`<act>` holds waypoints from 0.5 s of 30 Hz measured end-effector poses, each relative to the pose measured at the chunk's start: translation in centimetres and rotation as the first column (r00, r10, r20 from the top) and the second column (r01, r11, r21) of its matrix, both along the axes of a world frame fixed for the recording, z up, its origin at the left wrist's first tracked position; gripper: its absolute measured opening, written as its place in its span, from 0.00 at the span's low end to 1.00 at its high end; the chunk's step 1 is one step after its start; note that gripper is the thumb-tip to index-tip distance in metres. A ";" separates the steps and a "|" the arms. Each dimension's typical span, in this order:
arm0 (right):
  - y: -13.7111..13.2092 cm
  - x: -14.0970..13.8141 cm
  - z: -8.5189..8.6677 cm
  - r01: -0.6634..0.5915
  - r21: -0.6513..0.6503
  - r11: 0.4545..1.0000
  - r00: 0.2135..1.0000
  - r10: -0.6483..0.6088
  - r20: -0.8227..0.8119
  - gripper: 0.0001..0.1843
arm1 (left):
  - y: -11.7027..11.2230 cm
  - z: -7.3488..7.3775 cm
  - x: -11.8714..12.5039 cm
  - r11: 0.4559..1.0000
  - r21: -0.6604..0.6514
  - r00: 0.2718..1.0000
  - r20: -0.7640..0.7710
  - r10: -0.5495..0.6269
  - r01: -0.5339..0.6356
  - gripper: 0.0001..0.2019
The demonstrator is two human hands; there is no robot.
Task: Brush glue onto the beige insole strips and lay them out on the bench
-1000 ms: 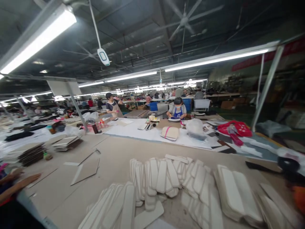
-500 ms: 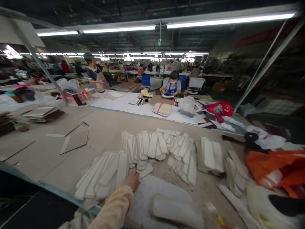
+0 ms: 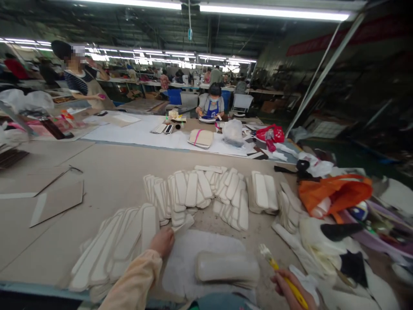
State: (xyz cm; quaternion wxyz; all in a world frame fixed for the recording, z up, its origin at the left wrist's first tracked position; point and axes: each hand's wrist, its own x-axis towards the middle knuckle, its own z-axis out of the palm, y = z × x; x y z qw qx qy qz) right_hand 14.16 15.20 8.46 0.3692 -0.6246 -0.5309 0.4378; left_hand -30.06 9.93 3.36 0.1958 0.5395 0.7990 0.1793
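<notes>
A: L hand (image 3: 162,242) doing what?
B: I'm seeing it pressing the fanned strips (image 3: 129,241) by the near edge, prob. steadying them; fingers, can't tell. R hand (image 3: 292,292) is gripping the brush (image 3: 279,269), bristles raised, clear of the pad (image 3: 190,258)

Long tan table (image 3: 122,172). Directly on it: white oblong pieces (image 3: 193,193) fanned in overlapping rows, centre; loose cardboard sheet (image 3: 58,202), left; white sheet (image 3: 183,262), near edge; orange bag (image 3: 335,193), right.
</notes>
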 end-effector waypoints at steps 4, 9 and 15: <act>0.6 -0.2 0.2 -0.010 0.034 0.999 0.999 0.011 -0.053 0.23 | -0.6 3.0 2.2 0.994 0.036 0.992 0.071 -0.106 0.104 0.14; 2.0 -2.1 0.9 -0.212 0.061 0.975 0.947 0.221 -0.234 0.15 | -0.3 7.8 8.7 0.917 0.067 0.825 0.415 -0.384 0.393 0.16; 2.0 -4.4 1.5 -0.356 -0.005 0.934 0.867 0.328 -0.376 0.17 | 1.0 8.4 15.0 0.759 0.031 0.607 0.579 -0.544 0.650 0.14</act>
